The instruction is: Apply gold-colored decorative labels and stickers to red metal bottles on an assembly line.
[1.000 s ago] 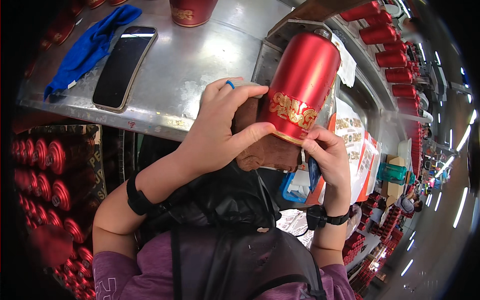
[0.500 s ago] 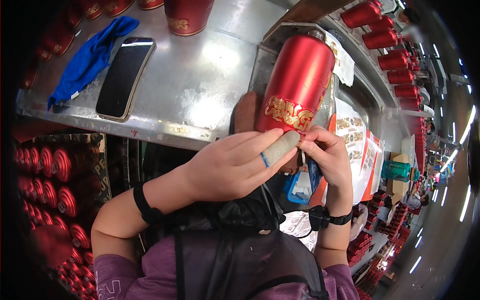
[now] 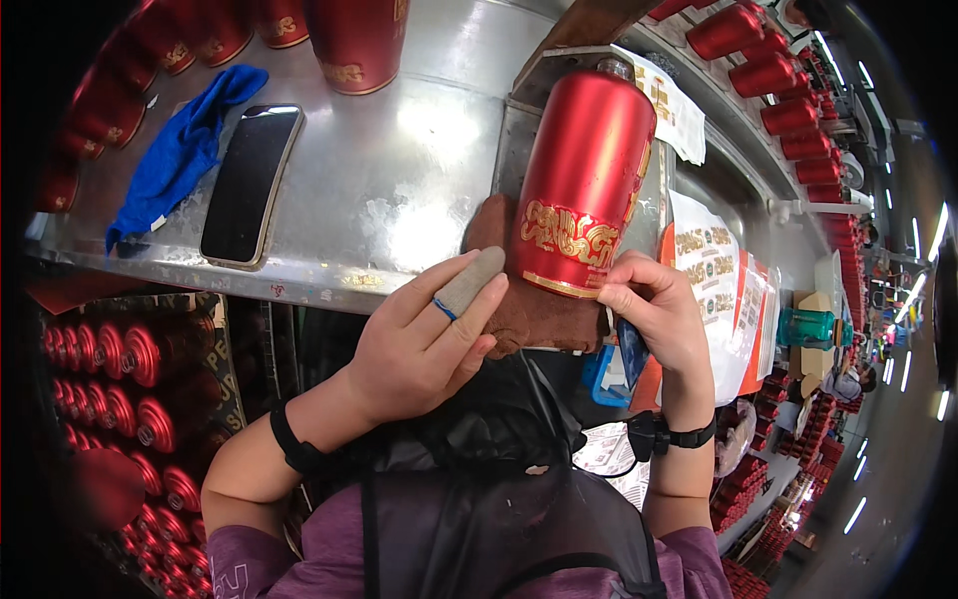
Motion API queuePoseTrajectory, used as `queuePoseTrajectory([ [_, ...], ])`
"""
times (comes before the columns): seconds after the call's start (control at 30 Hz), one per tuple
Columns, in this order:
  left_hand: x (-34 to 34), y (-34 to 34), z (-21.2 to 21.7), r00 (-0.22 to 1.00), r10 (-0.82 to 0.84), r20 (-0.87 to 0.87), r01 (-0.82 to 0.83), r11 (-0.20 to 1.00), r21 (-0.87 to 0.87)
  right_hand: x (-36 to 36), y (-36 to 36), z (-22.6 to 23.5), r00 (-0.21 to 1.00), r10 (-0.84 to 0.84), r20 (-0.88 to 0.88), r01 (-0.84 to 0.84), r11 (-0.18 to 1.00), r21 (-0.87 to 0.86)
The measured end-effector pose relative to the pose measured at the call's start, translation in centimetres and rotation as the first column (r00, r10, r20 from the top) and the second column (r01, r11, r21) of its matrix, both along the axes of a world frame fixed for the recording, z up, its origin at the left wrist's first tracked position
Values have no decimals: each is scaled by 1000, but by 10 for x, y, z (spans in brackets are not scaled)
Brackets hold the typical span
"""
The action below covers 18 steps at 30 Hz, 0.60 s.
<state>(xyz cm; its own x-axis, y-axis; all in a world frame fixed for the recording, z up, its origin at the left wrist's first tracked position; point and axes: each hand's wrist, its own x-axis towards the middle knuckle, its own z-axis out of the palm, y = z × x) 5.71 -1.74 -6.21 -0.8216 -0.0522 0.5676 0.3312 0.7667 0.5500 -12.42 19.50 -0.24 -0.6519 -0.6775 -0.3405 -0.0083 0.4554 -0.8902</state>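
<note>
A glossy red bottle [image 3: 584, 170] with gold ornament round its lower part lies tilted on a brown cloth [image 3: 544, 319], its narrow neck pointing away from me. My right hand [image 3: 654, 309] pinches the bottle's near base edge at its right side, thumb and fingertips closed there. Just left of the base, my left hand [image 3: 424, 339] is off the bottle with its fingers stretched out and nothing in them. A greyish fabric finger sleeve [image 3: 473, 283] with a blue band covers one of its fingers.
On the metal table [image 3: 369, 170] lie a phone [image 3: 251, 185] and a blue cloth [image 3: 185, 160]. Several red containers stand along the far left. Printed sheets [image 3: 709, 290] hang at the right beside a blue tray [image 3: 609, 377]. Racked red bottles [image 3: 125, 354] fill the lower left.
My left hand has let go of the bottle's base and drawn back left, uncovering the gold ornament and the brown cloth. My right hand stays at the base edge.
</note>
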Motion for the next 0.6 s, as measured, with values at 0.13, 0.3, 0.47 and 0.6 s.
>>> queuePoseTrajectory([
  [0.13,-9,1,3,994,-83,-77,85,996,16,1,1,-4,1000,2,-22,-3,1000,-23],
  [0.3,-15,-1,4,983,-101,-155,74,983,-171,0,-1,-4,999,25,-26,-25,1000,4],
  [0.47,-28,7,12,964,-150,-220,67,936,-345,2,-2,-5,1000,-6,-11,6,1000,-28],
  [0.6,-34,18,16,965,-185,-184,85,889,-450,1,-2,-9,1000,10,-5,-10,1000,-28],
])
